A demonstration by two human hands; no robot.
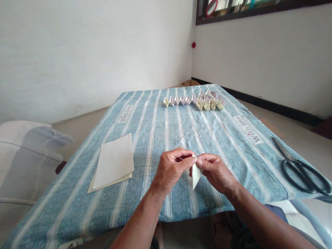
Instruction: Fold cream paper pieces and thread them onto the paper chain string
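Observation:
A small piece of pale folded paper (196, 177) is held between both hands above the near part of the table, one pointed end hanging down. My left hand (174, 166) pinches its upper left edge between thumb and fingers. On the other side, my right hand (215, 172) pinches the top near the same spot, thumb tips almost meeting. Part of the paper is hidden behind the fingers. Farther off stand several small folded paper pieces (182, 100), lilac and pale yellow, set in rows.
A striped blue cloth (145, 145) covers the table. Flat paper sheets (114, 160), white over pale yellow, lie at the left. Black-handled scissors (298, 169) rest by the right edge, blades pointing away. White walls (98, 45) rise behind the table.

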